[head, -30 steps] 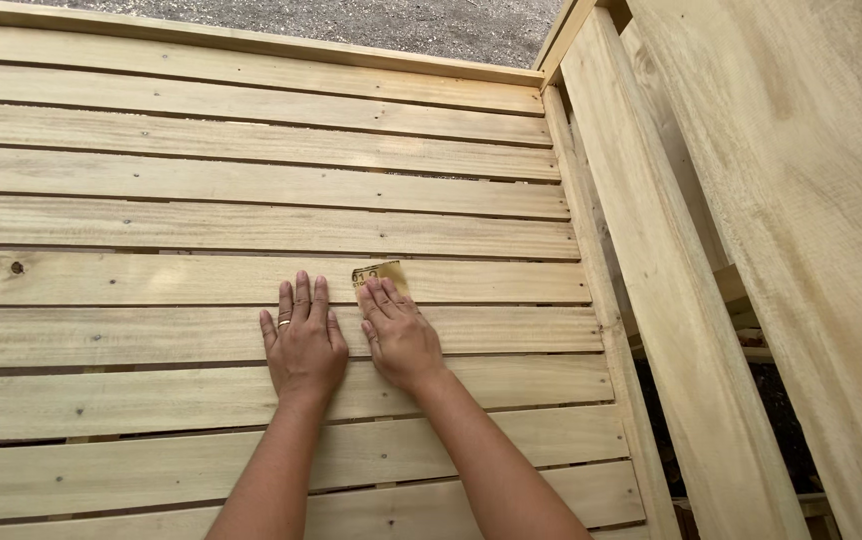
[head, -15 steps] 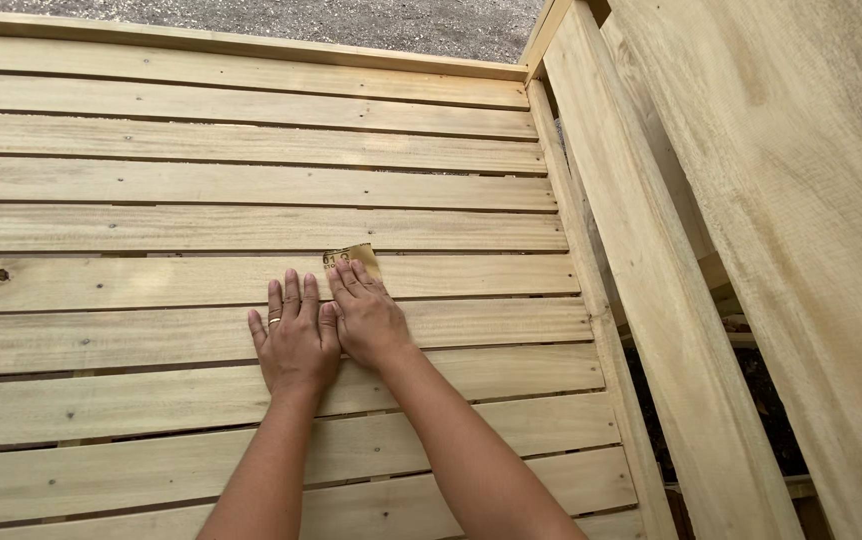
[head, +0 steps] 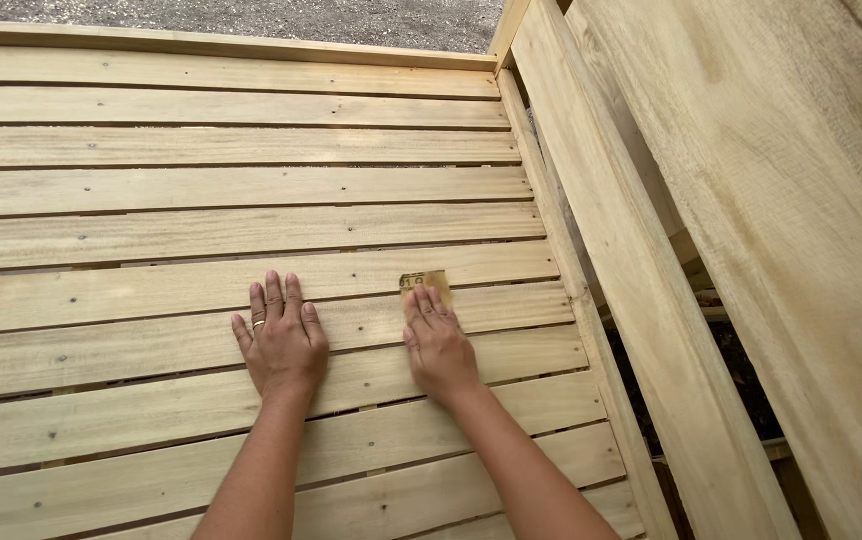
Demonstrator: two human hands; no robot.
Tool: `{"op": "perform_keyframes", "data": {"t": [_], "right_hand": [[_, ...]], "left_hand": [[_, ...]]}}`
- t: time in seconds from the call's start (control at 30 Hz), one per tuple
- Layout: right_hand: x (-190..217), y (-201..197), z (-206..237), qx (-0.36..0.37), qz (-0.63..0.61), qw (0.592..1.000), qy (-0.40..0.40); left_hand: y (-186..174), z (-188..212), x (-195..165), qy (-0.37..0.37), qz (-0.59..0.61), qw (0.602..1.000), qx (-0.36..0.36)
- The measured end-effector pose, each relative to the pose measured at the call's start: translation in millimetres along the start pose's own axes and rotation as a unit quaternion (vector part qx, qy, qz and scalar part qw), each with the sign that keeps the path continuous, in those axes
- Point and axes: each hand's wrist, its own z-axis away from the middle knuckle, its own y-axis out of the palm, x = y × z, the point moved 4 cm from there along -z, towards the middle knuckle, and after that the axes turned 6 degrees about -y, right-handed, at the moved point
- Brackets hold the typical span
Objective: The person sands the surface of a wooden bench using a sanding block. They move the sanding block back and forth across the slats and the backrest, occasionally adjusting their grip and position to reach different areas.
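At the bottom centre of the frame two bare forearms reach up over the pale wooden slats [head: 151, 300]. The left hand [head: 281, 340] lies flat with the fingers together and the palm down on a slat; it seems to give support and steady the body. It wears a ring on one finger. Just right of centre, the right hand [head: 439, 345] also presses flat, fingers close together, on a small piece of sandpaper [head: 426, 282]. Only the brown upper edge of the sheet shows beyond the fingertips, so the flat palm keeps it tight against the wood. Further up, more slats run across. On the right, thick boards [head: 651, 300] rise diagonally. At the top edge, grey gravel [head: 301, 15] is visible.
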Motion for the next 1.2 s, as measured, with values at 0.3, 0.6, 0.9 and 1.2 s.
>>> {"op": "perform_keyframes", "data": {"t": [0.3, 0.6, 0.9, 1.2], "right_hand": [[-124.1, -74.7, 23.1, -0.070, 0.063, 0.976, 0.196], [14.2, -14.8, 25.9, 0.049, -0.012, 0.998, 0.044], [-14.4, -11.3, 47.8, 0.001, 0.024, 0.987, 0.159], [61.5, -1.8, -91.5, 0.069, 0.015, 0.995, 0.074]], "left_hand": [[4.3, 2.4, 0.1, 0.014, 0.005, 1.000, -0.018], [4.2, 5.2, 4.4, 0.017, 0.008, 1.000, -0.004], [4.2, 5.6, -3.7, 0.003, -0.020, 1.000, 0.007], [2.5, 0.6, -5.1, -0.004, -0.014, 1.000, 0.019]]}}
